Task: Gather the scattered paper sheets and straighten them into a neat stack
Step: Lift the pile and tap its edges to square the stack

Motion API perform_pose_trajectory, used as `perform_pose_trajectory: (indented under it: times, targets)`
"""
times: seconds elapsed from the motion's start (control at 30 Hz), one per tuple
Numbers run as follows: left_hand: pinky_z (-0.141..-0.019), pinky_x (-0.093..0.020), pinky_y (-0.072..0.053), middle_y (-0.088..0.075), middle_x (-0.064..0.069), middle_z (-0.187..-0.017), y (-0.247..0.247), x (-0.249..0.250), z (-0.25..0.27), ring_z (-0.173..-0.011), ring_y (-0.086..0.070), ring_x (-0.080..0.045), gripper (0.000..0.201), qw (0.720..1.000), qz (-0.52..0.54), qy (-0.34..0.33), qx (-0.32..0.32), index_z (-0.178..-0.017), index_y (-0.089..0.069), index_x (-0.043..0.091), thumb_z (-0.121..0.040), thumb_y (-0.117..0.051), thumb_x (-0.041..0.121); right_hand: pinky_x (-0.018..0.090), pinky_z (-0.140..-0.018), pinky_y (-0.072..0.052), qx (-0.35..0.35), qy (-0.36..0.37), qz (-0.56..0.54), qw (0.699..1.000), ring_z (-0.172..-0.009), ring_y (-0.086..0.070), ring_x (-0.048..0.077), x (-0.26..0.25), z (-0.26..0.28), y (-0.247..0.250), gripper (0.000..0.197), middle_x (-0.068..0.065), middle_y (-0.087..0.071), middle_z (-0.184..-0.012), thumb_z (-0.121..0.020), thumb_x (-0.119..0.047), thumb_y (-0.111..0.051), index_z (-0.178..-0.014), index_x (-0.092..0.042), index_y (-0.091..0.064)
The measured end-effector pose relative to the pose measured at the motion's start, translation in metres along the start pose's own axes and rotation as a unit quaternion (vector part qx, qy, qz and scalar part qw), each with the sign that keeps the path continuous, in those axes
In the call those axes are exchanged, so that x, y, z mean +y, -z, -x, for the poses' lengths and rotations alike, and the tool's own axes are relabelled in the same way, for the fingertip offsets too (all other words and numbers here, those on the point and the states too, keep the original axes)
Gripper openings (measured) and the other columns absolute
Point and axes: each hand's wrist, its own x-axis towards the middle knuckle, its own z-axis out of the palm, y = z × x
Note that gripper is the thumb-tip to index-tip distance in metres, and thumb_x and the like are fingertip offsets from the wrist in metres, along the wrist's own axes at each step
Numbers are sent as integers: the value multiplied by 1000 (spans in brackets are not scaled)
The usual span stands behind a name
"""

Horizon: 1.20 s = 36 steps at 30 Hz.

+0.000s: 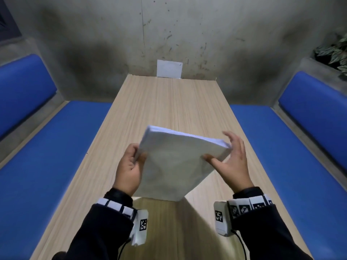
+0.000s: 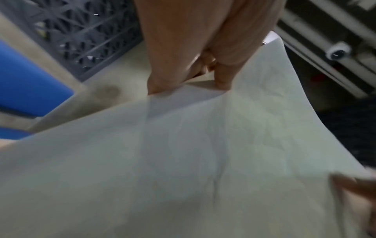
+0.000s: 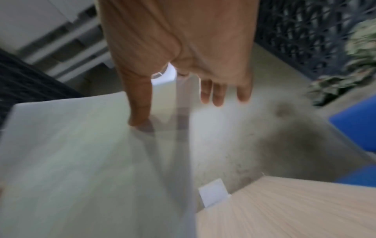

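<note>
A thick stack of white paper sheets [image 1: 174, 162] stands tilted on edge above the near half of the wooden table [image 1: 169, 102], its lower corner close to the tabletop. My left hand [image 1: 134, 160] grips the stack's left edge, thumb on the near face and fingers behind. My right hand [image 1: 229, 158] is at the right edge, its thumb [image 3: 138, 106] touching the near face and its fingers spread straight, off the paper. In the left wrist view the paper [image 2: 183, 161] fills the frame below my left hand [image 2: 203, 48]. The right wrist view is blurred, with the paper [image 3: 71, 153] at lower left.
Blue padded benches run along the left [image 1: 47, 147] and right [image 1: 291, 147] of the table. A small white card [image 1: 169, 68] leans on the concrete wall at the table's far end. A leafy plant [image 1: 336, 51] sits on the ledge at upper right.
</note>
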Motion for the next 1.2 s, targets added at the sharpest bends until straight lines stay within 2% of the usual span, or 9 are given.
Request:
perform_pose_trajectory:
  times: [0.1,0.2,0.3,0.4,0.57,0.9,1.0,1.1,1.2]
  targets:
    - [-56,-16,-51,-61,10,-75,7,2,4,-62,-58,1,3,997,78,26,12,-81,-50,27,-81,-51,30,34,-112,-29,-147,-107,-208,961,-136,-39,9,18,-1,3,94,-10,-44,-146,-67,-24,-85,-143,-28,-31]
    - [-63,-19,-50,-55,5,-84,5,7,5,-72,-55,-3,8,996,86,15,6,-82,-49,29,-78,-50,36,26,-83,-54,-147,-105,-320,930,-96,-68,5,12,1,-9,43,-6,-73,-104,-82,3,-69,-115,-22,-57]
    - [-64,-13,-50,-54,21,-85,5,2,7,-72,-53,8,6,999,50,-5,17,-87,-46,33,-82,-43,35,12,-63,-55,-68,-97,-339,933,-73,-69,-4,10,6,-22,34,-12,-75,-80,-89,12,-56,-98,-21,-61]
    - [-64,-11,-48,-53,39,-81,1,-16,19,-72,-53,19,31,999,26,39,18,-98,-44,32,-72,-44,50,16,-67,-54,-61,-121,-310,941,-73,-67,-8,22,21,-41,31,-8,-70,-88,-91,7,-56,-110,-17,-57]
    - [-70,-16,-40,-51,21,-92,-8,-43,40,-80,-53,13,24,991,26,131,26,-98,-39,38,-74,-43,36,32,-86,-44,-98,-171,-265,944,-100,-58,17,44,37,-67,40,-3,-62,-107,-93,4,-53,-124,-22,-47]
    - [-80,-27,-44,-56,13,-103,-6,-55,42,-96,-54,-1,71,986,16,168,-8,-124,-38,23,-60,-56,47,16,-77,-46,-153,-171,-261,938,-102,-56,9,58,40,-65,49,-6,-58,-109,-76,-3,-62,-108,-36,-47]
    - [-88,-30,-45,-54,14,-107,-2,-61,42,-97,-54,4,62,984,-4,177,-16,-124,-39,23,-67,-59,34,16,-77,-47,-142,-179,-246,942,-112,-54,21,70,40,-68,57,3,-56,-115,-75,6,-56,-119,-29,-42]
    - [-88,-30,-45,-56,13,-104,-2,-62,40,-88,-59,10,61,985,18,173,-22,-125,-38,20,-68,-58,27,16,-74,-52,-146,-166,-251,942,-102,-60,5,74,37,-67,62,0,-59,-114,-78,9,-50,-126,-30,-43]
    - [-89,-33,-45,-57,8,-103,-4,-67,36,-99,-59,-8,59,982,22,188,-11,-123,-37,20,-68,-56,28,6,-68,-54,-152,-167,-255,940,-97,-61,-1,74,38,-69,61,-3,-60,-109,-85,21,-37,-131,-19,-42]
